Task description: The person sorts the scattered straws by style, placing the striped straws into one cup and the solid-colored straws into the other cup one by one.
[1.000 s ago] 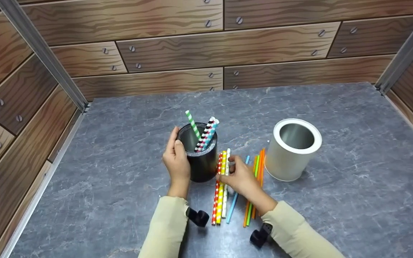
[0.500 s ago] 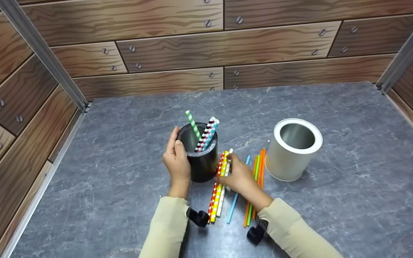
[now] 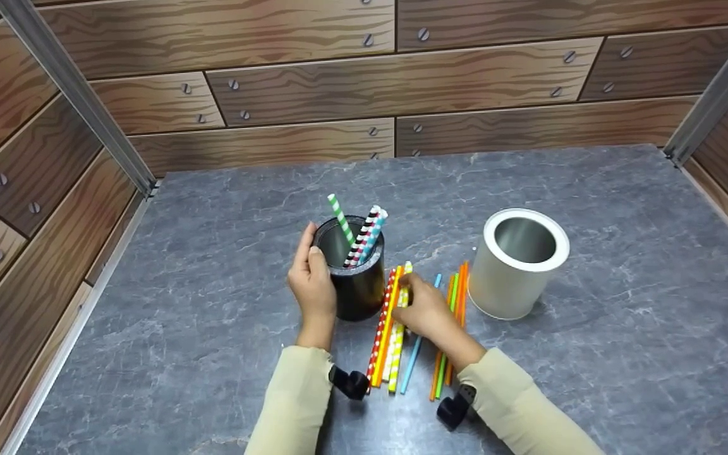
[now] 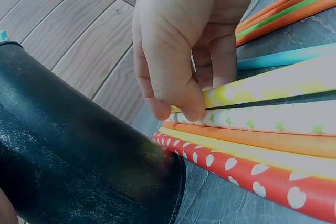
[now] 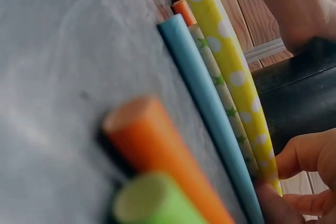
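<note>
Head view records two hands, two containers and at least eight loose straws on one counter. The left hand holds the side of the black container, which stands upright. Inside it lean one green-striped straw and a tight striped cluster, exact count not determinable. The right hand pinches one yellow spotted straw just beside the black container. Alongside lie one red heart-patterned straw, one star-patterned straw and at least one orange straw; one blue straw lies near. Further right are one green straw and three plain orange straws. One pale container stands upright beyond these. Counter surface: grey, marble-veined. Room: three wood-plank-patterned walls with printed screw heads; two grey metal posts at the corners.
</note>
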